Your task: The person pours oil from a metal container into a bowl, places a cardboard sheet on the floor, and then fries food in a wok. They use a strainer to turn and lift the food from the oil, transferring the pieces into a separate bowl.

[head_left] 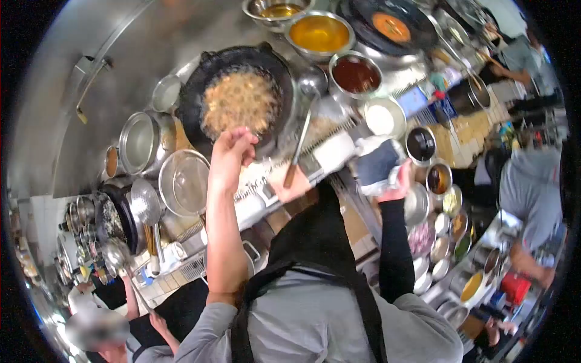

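Over the near rim of a black wok, my left hand is held with its fingers curled together; whether anything is between them is too small to tell. Light brown pieces bubble in the wok. My right hand grips a folded white and dark cloth, beside a bowl of white powder and a bowl of dark liquid. Between my hands, a ladle lies with its wooden handle toward me.
Metal bowls of yellow oil and dark red sauce stand behind the ladle. A round strainer and a pot are at the left. Small ingredient bowls line the right. Co-workers stand at right and lower left.
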Motion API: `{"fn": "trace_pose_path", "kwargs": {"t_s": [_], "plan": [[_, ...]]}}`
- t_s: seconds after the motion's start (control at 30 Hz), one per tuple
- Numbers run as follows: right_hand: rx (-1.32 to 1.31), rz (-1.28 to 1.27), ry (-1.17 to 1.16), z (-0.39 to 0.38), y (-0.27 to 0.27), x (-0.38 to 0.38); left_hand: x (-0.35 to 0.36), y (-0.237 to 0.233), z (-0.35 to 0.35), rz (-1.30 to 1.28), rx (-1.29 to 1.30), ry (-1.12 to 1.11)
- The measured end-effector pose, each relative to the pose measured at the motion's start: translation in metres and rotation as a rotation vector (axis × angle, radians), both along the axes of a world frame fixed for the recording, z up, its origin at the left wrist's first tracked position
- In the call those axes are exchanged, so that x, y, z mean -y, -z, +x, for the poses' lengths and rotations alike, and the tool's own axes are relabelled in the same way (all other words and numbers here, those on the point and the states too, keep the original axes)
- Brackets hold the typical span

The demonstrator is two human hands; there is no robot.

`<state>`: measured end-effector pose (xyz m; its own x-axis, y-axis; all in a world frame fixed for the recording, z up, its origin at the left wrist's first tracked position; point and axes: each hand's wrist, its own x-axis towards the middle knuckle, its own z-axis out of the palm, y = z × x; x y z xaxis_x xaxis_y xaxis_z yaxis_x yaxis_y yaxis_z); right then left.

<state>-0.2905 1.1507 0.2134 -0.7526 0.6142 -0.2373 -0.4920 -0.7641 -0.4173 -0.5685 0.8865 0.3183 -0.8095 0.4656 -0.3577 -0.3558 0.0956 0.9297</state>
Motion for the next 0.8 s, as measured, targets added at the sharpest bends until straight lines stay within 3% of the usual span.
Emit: {"fn": "trace_pose_path", "kwargs": {"t_s": [0.1, 0.17, 0.27, 0.5, 0.53, 0.57, 0.63, 0.7, 0.77, 0.8], "plan": [[0.101, -0.054, 0.049, 0.068, 0.027, 0.084, 0.058, 0.038, 0.077, -0.071, 0.135, 0.135], [-0.026, -0.151, -0.087, 0.090, 0.019, 0.118, 0.095, 0.061, 0.122, -0.153, 0.155, 0.183], [-0.043, -0.135, -0.079, 0.102, 0.007, 0.150, 0.144, 0.092, 0.166, -0.268, 0.211, 0.247], [0.513, -0.298, -0.227, 0.121, 0.078, 0.174, 0.181, 0.126, 0.218, -0.306, 0.173, 0.317], [0.581, -0.232, -0.163, 0.119, 0.082, 0.172, 0.179, 0.129, 0.220, -0.303, 0.168, 0.329], [0.534, -0.215, -0.165, 0.113, 0.088, 0.165, 0.178, 0.133, 0.221, -0.302, 0.165, 0.343], [0.691, 0.041, -0.158, 0.093, 0.076, 0.144, 0.171, 0.132, 0.222, -0.272, 0.146, 0.315], [0.694, 0.224, -0.081, 0.069, 0.103, 0.107, 0.166, 0.138, 0.217, -0.298, 0.116, 0.285], [0.910, 0.966, 0.111, 0.036, 0.085, 0.080, 0.167, 0.154, 0.195, -0.316, 0.037, 0.199], [0.969, 1.081, 0.123, 0.019, 0.052, 0.079, 0.169, 0.168, 0.180, -0.327, -0.003, 0.155]]}}
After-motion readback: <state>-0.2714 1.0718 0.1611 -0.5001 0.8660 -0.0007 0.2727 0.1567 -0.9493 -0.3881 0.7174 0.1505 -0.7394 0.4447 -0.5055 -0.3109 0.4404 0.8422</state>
